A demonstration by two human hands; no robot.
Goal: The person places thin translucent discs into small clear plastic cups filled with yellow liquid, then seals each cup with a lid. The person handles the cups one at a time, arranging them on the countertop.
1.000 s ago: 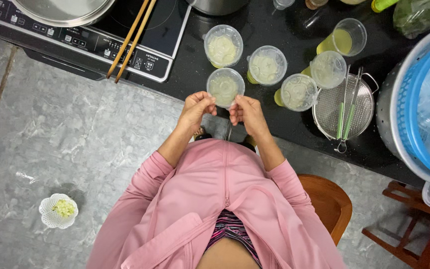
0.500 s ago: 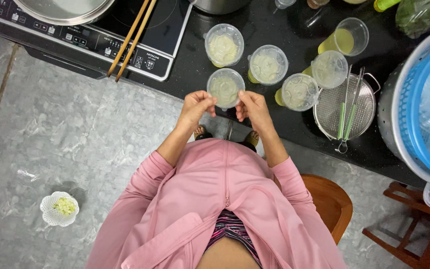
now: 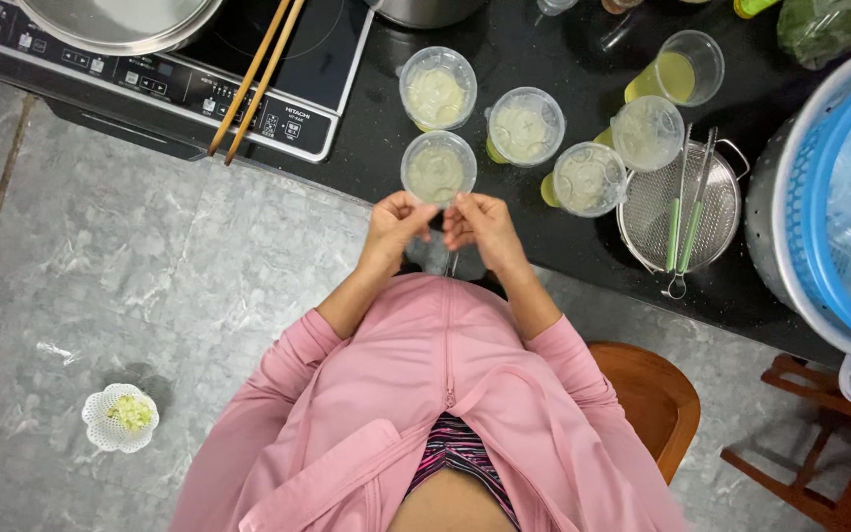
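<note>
Center frame, just above middle: left hand [image 3: 393, 225] & right hand [image 3: 476, 219] meet at the near rim of a clear lidded plastic cup [image 3: 438, 168] w/ pale green liquid. Both hands' fingers are curled, tips pinched at the cup's lower edge, one each side; can't tell if they grip the lid rim or sth small betw. them. Cup stands on the black countertop [image 3: 544, 232], right at its front edge.

Around it, all on the counter: 2nd lidded cup [image 3: 437, 88] directly above; 3rd [image 3: 525, 126] to the upper right, 4th [image 3: 583, 179] right of the held one, 5th [image 3: 648, 133] further right, touching 4th. An open cup of yellow-green liquid [image 3: 680, 67] sits upper right. Round metal strainer [image 3: 678, 207] w/ green-handled tongs [image 3: 687, 212] laid across it sits right of the cups. Far right: big metal pot holding a blue basket [image 3: 844, 197].

Upper left: induction cooktop [image 3: 248, 94] w/ a metal pan lid [image 3: 120, 20]; wooden chopsticks [image 3: 260, 74] lie slanted over its panel.

Lower left on the grey floor: small white dish w/ green bits [image 3: 120, 417]. Wooden stool [image 3: 654, 394] lower right of center, partly under the pink-sleeved person.
</note>
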